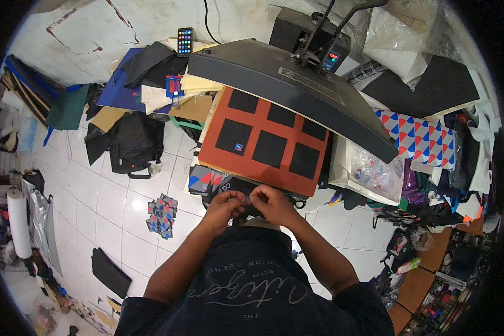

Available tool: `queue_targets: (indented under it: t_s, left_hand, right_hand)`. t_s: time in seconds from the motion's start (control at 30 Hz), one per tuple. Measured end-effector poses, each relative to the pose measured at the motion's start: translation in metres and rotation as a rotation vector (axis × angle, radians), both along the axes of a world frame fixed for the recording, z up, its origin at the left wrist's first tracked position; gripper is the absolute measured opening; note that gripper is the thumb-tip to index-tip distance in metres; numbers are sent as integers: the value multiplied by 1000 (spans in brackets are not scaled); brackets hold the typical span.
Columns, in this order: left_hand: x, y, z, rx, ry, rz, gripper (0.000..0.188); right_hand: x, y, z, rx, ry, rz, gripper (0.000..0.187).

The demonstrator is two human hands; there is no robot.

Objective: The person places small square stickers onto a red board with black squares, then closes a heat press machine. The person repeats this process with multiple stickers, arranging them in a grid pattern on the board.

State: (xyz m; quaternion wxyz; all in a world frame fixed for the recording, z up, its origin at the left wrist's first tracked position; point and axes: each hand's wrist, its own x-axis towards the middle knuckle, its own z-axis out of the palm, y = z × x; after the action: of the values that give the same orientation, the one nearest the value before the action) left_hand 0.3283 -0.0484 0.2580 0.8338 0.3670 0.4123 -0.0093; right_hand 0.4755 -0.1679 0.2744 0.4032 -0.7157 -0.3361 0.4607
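Observation:
My left hand [225, 208] and my right hand [273, 205] are close together in front of the heat press, fingertips pinched. Something small, partly blue, shows between them, too small to make out. Just beyond lies the press's red-brown pad [208, 147], which bears several black fabric squares [269, 149] in rows. On the near-left square sits a small blue, red and white patch [238, 147]. The dark upper plate [246, 70] of the press is raised over the pad's far side. Below the pad's front edge are printed grey, red and blue pieces [203, 180], partly hidden.
A pile of patterned pieces [162, 216] lies on the tiled floor, with a black bag [137, 143] farther off. A phone [185, 42] stands by the wall. Right of the press is a white box [350, 182] holding clear plastic; shelves [431, 257] line the right.

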Motion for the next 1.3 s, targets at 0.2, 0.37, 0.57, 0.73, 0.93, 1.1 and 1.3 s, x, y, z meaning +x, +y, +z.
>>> queue_targets:
  t_s: [0.2,0.37,0.57,0.73,0.93,1.1,1.3]
  left_hand:
    - [-14,3,-20,-115,11,113,14]
    - [-30,5,-30,-116,-6,188,17]
    - [-44,6,-28,-99,-5,214,15]
    - [-52,5,-30,-129,-26,220,16]
    - [-55,2,-39,-142,-1,231,19]
    - [-54,3,-40,-145,9,219,20]
    - [-54,4,-43,-135,-13,206,21]
  right_hand:
    - [66,3,-32,60,-325,-131,18]
    - [105,12,-54,-103,-396,-153,19]
    - [104,20,-69,-122,-492,-170,17]
    - [95,23,-58,-121,-614,-172,14]
    - [94,18,-66,-75,-649,-177,13]
    - [90,17,-66,-59,-703,-191,13]
    - [87,16,-73,-10,-770,-191,12]
